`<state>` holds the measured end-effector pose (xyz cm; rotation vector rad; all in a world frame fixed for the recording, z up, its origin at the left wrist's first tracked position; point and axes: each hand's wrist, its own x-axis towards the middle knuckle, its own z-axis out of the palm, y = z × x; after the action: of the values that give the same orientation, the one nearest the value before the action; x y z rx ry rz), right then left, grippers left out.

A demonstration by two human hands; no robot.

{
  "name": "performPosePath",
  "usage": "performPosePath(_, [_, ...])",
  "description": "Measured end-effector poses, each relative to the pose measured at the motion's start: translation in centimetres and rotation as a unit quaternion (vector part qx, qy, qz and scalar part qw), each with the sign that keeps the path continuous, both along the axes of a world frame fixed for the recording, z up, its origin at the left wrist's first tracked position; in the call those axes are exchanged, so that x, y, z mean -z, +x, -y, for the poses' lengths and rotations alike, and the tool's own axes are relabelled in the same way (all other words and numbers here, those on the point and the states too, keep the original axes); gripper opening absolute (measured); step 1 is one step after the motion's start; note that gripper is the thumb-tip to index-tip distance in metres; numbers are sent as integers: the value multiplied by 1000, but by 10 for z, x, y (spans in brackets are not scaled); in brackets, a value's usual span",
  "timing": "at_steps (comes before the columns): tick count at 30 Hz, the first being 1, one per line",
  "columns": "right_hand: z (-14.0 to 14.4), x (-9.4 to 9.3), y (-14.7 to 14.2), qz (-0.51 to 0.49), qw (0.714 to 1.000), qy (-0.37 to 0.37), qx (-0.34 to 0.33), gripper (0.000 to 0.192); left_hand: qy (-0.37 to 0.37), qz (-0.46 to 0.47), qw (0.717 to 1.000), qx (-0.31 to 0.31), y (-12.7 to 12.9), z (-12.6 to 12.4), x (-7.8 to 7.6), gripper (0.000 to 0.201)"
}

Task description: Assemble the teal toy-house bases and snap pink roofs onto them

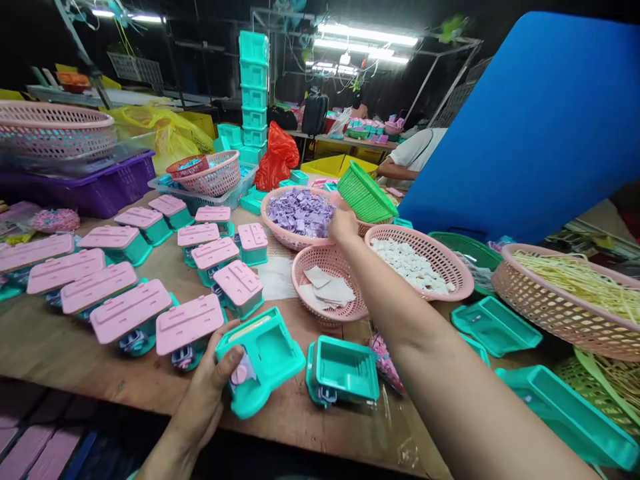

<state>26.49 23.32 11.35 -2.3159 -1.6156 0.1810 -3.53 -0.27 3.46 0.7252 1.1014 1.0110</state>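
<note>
My left hand (213, 377) grips a teal plastic box (273, 357) tilted above the table's front edge. Its thumb lies by a light purple part with a pink knob (241, 373). My right hand (344, 225) reaches forward to the right rim of a pink basket (285, 239) of small purple plastic pieces (300, 212). Its fingers look curled in at the pieces, and their tips are hidden. Another teal box (343, 363), open-topped, stands right of the held one. Below my right wrist, a pink basket (300, 263) contains white sheets (327, 288).
Pink-lidded teal boxes (131, 312) stand in rows at left. A basket of white pieces (415, 263), a tilted green basket (365, 193) and a basket of yellow strands (565, 313) are at right. Beside a blue panel (540, 120) shows a co-worker's sleeve (417, 152). Teal boxes (254, 93) are stacked behind.
</note>
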Motion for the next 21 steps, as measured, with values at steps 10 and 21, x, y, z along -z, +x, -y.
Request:
performPosePath(10, [207, 33, -58, -458, 840, -10, -290, 23, 27, -129, 991, -24, -22, 10, 15, 78])
performPosePath(21, [260, 75, -125, -289, 904, 16, -313, 12, 18, -189, 981, -42, -51, 31, 22, 75])
